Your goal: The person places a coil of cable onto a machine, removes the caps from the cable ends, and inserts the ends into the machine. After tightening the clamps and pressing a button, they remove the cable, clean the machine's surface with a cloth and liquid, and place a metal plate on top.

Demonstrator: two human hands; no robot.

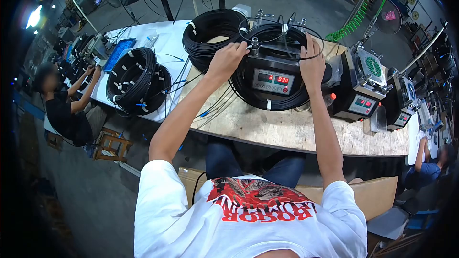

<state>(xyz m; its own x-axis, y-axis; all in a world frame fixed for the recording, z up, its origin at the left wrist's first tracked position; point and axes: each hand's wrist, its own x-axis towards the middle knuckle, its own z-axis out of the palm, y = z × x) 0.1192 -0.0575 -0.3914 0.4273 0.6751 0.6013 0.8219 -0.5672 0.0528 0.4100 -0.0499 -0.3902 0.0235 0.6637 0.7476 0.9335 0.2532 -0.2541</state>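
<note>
In front of me stands a dark box-shaped machine with a lit red digital display [273, 82]. A coil of black cable [268, 104] loops around the machine, and white ties bind it. My left hand [226, 61] is closed, its fingertips pinched together beside the metal fitting [255, 46] on the machine's top left. What they pinch is too small to make out. At the machine's upper right, my right hand [311, 62] has its fingers closed around a strand of the black cable. That strand arcs across the top of the machine.
Another black cable coil [201, 38] lies at the left on the wooden tabletop [267, 131]. More coils [131, 81] sit on the white table. Two similar machines [362, 105] [402, 119] stand right, near an orange-capped bottle [330, 98]. Co-workers sit left [67, 105] and right [421, 174].
</note>
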